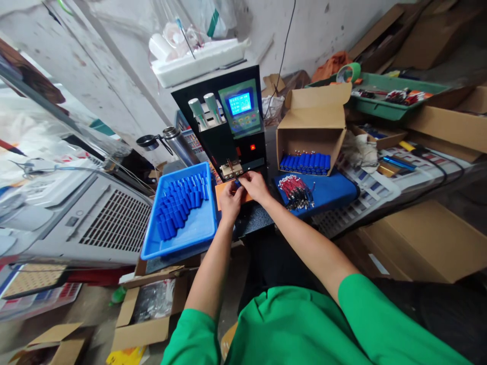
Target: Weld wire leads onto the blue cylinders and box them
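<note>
Blue cell (237, 183) pinched under welder (228, 126) electrodes.
Small blue cylinder, mostly hidden, gripped by both left hand (230, 200) and right hand (255, 186) over orange pad (220, 192) on counter; blue tray (178, 238) of similar cells beside.

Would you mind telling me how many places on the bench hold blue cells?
2, perhaps more hidden. One lot lies loose in the blue tray left of the hands; another is stacked in the open box to the right.
</note>
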Demonstrator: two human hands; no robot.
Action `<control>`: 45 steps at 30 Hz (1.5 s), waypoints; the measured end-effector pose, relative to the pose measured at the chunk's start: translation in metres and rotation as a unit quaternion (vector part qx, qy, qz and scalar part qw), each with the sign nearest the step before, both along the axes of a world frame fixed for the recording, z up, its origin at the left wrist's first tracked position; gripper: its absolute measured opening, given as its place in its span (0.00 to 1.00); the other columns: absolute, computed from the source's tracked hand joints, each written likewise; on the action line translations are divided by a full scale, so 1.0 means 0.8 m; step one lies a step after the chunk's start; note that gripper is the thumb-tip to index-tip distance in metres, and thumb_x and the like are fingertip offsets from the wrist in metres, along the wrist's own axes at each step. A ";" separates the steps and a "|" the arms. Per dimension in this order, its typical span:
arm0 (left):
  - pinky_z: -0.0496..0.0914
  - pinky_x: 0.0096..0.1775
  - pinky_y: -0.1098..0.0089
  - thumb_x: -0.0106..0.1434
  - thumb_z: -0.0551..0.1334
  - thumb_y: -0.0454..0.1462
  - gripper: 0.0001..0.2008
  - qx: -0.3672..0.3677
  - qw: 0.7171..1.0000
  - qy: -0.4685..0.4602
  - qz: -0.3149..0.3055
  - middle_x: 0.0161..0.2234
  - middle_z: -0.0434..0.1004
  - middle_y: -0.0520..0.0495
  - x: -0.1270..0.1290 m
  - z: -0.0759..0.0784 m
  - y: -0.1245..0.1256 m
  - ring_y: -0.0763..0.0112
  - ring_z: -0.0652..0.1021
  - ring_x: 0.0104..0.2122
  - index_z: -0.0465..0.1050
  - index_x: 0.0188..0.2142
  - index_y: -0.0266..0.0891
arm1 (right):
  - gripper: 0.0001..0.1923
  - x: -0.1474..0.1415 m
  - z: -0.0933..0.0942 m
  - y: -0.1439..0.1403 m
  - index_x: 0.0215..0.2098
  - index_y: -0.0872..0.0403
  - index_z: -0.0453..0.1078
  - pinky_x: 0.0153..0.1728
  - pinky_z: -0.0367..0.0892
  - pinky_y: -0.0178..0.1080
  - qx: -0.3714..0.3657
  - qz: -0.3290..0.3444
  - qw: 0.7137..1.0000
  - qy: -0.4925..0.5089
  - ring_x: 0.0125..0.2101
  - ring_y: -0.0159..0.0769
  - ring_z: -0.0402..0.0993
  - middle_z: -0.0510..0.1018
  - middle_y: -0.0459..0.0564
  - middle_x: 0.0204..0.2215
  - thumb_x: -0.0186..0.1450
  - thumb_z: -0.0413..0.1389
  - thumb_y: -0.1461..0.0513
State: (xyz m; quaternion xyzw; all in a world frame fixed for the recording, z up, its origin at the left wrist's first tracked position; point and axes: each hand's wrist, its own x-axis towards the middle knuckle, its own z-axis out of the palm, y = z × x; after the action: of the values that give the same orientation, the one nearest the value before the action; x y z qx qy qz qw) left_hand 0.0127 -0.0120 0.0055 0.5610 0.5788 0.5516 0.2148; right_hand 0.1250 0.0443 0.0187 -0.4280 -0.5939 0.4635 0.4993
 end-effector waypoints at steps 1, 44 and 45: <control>0.70 0.37 0.70 0.62 0.64 0.40 0.07 -0.001 1.000 -0.001 0.000 0.31 0.77 0.50 0.000 0.000 0.000 0.71 0.74 0.31 0.75 0.37 0.39 | 0.06 0.000 0.001 -0.001 0.30 0.53 0.72 0.38 0.70 0.37 0.001 -0.002 1.000 -0.006 0.34 0.38 0.77 0.81 0.49 0.30 0.62 0.57 0.59; 0.70 0.37 0.70 0.63 0.65 0.42 0.08 -0.029 0.999 -0.021 0.002 0.32 0.77 0.49 0.000 0.000 -0.002 0.70 0.75 0.31 0.75 0.37 0.40 | 0.06 0.002 0.004 -0.004 0.31 0.53 0.72 0.38 0.69 0.37 0.010 0.009 1.000 -0.017 0.35 0.39 0.78 0.82 0.49 0.33 0.63 0.58 0.59; 0.71 0.37 0.69 0.63 0.65 0.42 0.08 -0.029 0.999 -0.019 0.001 0.32 0.77 0.50 0.000 0.000 -0.002 0.70 0.75 0.31 0.75 0.37 0.40 | 0.06 0.003 0.003 -0.003 0.31 0.53 0.72 0.38 0.69 0.37 0.010 0.012 1.000 -0.017 0.35 0.39 0.78 0.82 0.49 0.33 0.63 0.58 0.58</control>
State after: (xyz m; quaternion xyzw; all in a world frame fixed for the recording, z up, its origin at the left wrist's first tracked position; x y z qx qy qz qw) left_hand 0.0124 -0.0135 0.0059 0.5434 0.5907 0.5453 0.2417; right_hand 0.1270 0.0417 0.0214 -0.4241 -0.6119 0.4560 0.4876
